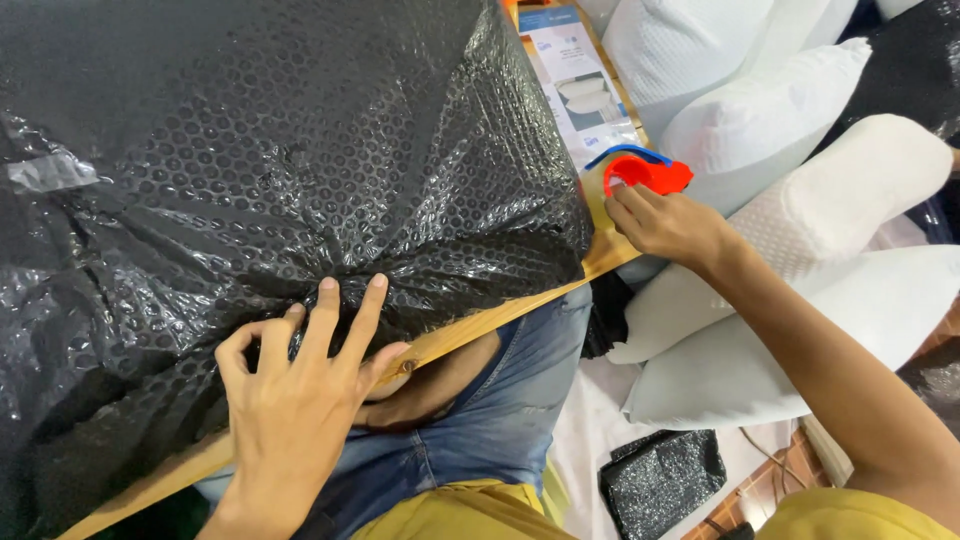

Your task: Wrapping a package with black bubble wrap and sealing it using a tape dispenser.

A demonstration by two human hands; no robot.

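A large bundle wrapped in black bubble wrap fills the wooden table. My left hand presses flat on the gathered fold of the wrap at the table's near edge, fingers spread. At the table's right corner my right hand has its fingers on a red and blue tape dispenser. A strip of clear tape sticks to the wrap at the far left.
Several white pillows are piled to the right of the table. A printed leaflet lies on the table behind the dispenser. A small black bubble-wrap bag lies on the floor. My knees in blue jeans are under the table edge.
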